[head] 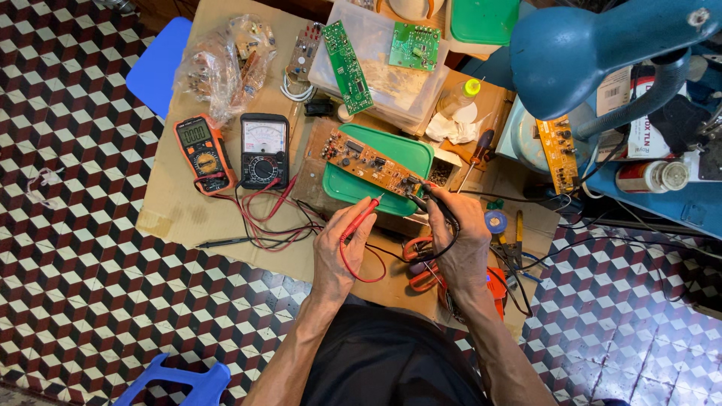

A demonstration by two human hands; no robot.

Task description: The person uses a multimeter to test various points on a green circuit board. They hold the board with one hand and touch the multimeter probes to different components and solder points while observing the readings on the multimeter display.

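Pinching a thin red probe (pixel 361 218) in the left hand (pixel 340 248), fingers closed tight around it, tip pointing up toward 1 o'clock. Gripping a black probe (pixel 436 204) in the right hand (pixel 460 244) — fingers curled shut on it, tip aiming to 10 o'clock. Both tips meeting the brown circuit board (pixel 368 162), lying on a green lid (pixel 406 150) just above the hands at 12 o'clock, long side slanting from upper left down to lower right — right hand sitting nearer its low end. Two meters (pixel 263 149) resting off at 10 o'clock.
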